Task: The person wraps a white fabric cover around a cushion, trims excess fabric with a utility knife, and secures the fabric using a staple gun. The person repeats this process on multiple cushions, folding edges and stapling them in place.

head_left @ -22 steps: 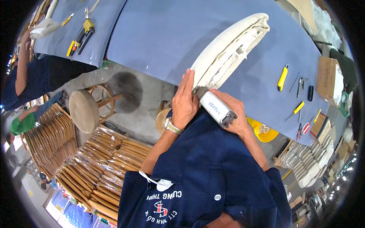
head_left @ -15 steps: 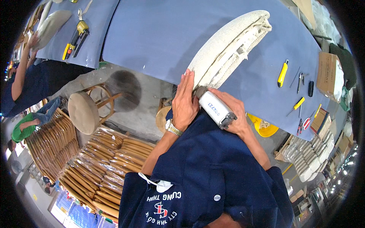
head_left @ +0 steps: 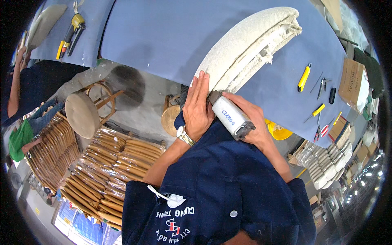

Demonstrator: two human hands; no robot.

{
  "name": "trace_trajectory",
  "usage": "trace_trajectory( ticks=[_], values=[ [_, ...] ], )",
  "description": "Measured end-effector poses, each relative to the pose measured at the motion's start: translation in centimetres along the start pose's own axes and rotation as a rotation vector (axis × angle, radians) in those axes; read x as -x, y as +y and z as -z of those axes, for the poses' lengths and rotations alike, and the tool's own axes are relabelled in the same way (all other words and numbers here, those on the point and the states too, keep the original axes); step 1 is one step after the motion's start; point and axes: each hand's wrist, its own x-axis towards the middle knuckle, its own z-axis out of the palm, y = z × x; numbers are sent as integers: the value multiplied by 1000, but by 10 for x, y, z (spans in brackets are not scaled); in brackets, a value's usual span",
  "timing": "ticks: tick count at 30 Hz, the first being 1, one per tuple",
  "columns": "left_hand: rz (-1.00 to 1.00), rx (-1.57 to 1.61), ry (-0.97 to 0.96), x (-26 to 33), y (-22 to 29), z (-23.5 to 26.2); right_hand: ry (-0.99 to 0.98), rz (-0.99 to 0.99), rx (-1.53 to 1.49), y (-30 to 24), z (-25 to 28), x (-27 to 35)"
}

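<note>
A cream fabric-covered seat cushion (head_left: 241,43) stands tilted on its edge at the table's near side, its rough, folded underside turned right. My left hand (head_left: 198,108), wearing a metal watch, lies with fingers stretched flat against the cushion's near end. My right hand (head_left: 251,118) is closed round a silver staple gun (head_left: 229,116). The gun's dark nose touches or nearly touches the cushion's lower underside edge, right beside my left hand. My right fingers are partly hidden behind the gun's body.
On the blue table (head_left: 151,36) to the right lie a yellow cutter (head_left: 304,77), pliers (head_left: 322,87), a yellow screwdriver (head_left: 314,112) and red-handled scissors (head_left: 324,130). A cardboard box (head_left: 350,83) stands beyond. Left are a round stool (head_left: 82,114), wrapped stacked cushions (head_left: 102,175) and a co-worker's arm (head_left: 15,83).
The view has shifted slightly, so the surroundings sit further left. Both hands keep their places at the cushion's near end, and the staple gun stays at its edge.
</note>
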Motion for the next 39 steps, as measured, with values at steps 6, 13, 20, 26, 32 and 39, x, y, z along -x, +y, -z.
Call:
trace_trajectory(
  ticks=[6, 13, 20, 26, 32, 39],
  values=[
    [77, 87, -32, 1, -3, 4, -25, -56, 56, -10, -3, -6],
    [151, 54, -83, 7, -12, 4, 36, 115, 180, -3, -6, 9],
    [125, 26, -51, 8, -7, 5, 16, 148, 238, 2, -10, 12],
    [120, -1, -48, 7, -4, 6, -30, 99, 180, 5, -11, 6],
    [121, 1, -90, 12, -4, 2, -87, -19, 125, -7, -7, 3],
    [75, -83, -80, 15, -9, -3, -50, -79, 96, -7, -14, 10]
  ],
)
